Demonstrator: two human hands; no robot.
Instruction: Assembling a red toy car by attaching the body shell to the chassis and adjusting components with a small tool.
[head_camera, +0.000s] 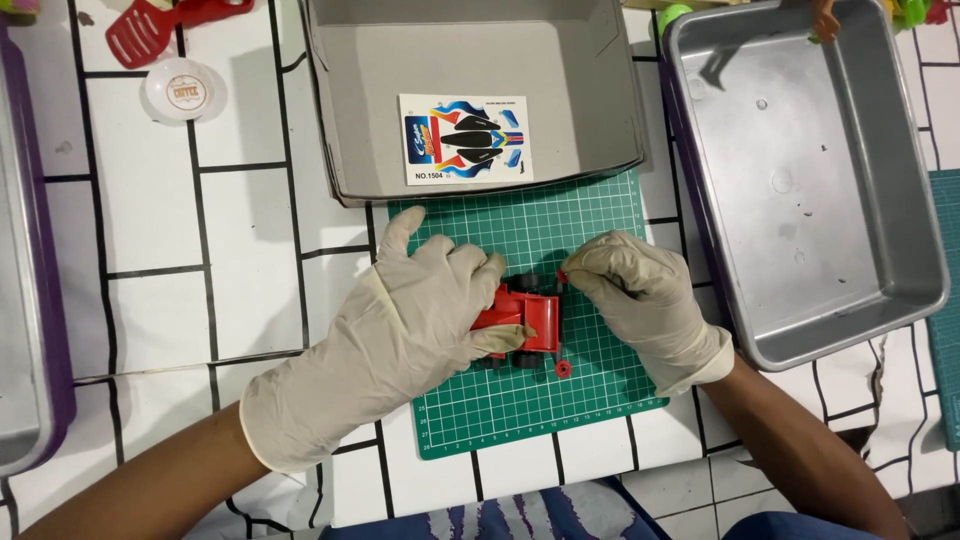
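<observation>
Surface (150, 230), tiled. Steel tray (900, 200), right. Grey box (480, 60), top centre. Green mat (560, 400), centre. Left hand (400, 330) clamps red toy car (530, 318) on mat; right hand (645, 295) pinches its right edge. Risk: small wheel parts may snap under pressure.

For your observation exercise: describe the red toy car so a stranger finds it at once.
Find the green cutting mat below the grey cardboard tray. On it, between the gloved left hand and right hand, sits the red toy car, the mat's only red, black-wheeled thing.
</observation>
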